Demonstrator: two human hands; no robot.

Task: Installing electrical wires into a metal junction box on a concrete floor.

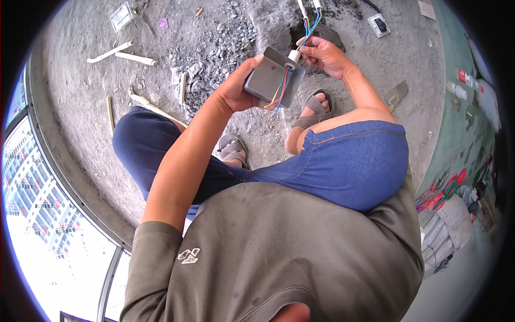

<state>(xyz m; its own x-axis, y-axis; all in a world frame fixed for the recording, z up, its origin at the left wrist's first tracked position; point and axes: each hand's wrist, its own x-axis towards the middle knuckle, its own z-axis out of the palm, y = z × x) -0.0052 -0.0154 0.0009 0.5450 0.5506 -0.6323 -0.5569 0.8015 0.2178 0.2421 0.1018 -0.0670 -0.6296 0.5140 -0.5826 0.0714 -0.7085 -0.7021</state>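
Person squats on the floor from where I stand. Left hand (238,88) grips a grey box (263,83) by its side, thumb on the top edge; box is tilted, just right of that hand. Right hand (324,56) has thumb and fingertips closed on the coloured wires (310,35), just beside the box. White fitting (294,56) sits between the hands, at the box edge; wire ends (281,88) in red, yellow-green and blue hang at the box, right of the left hand. Gravel (225,40) lies beyond the left hand, white pipes (135,58) well off to its left. Past the right hand, a plate (379,25) on the floor; trowel (398,94) to that hand's right, nearer the person.
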